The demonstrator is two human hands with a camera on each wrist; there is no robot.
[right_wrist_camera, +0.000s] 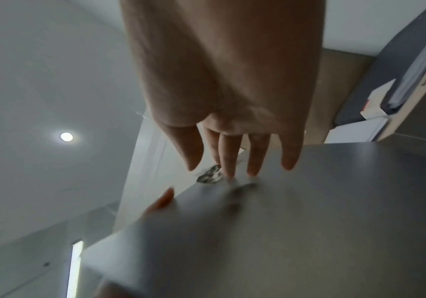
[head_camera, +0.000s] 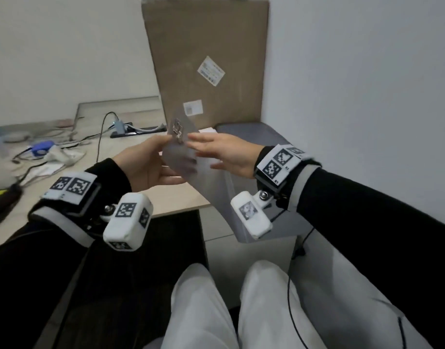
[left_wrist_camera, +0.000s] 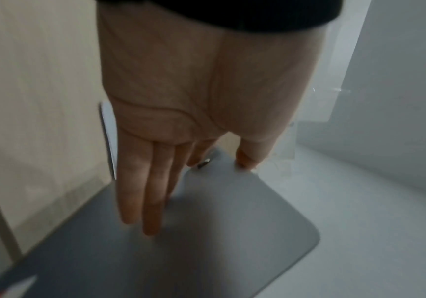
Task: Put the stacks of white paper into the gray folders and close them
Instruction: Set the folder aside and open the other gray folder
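Folder held up over my knees
My left hand (head_camera: 143,165) pinches the gray folder (head_camera: 211,187), its long axis slanting away-left, clasp (head_camera: 177,129) end up; my right hand (head_camera: 226,153) lies spread on it; carton (head_camera: 206,59) labels are unreadable.

Gray folder (head_camera: 211,177): matt, smooth plastic, slightly translucent (fingers show through it in the head view). Clasp (head_camera: 177,128) on its flap: shiny metal. Cardboard box (head_camera: 206,54): matt brown, with glossy paper labels. Desk (head_camera: 130,152): pale wood-look top, smooth. Wristbands (head_camera: 279,163): white cloth, printed markers.
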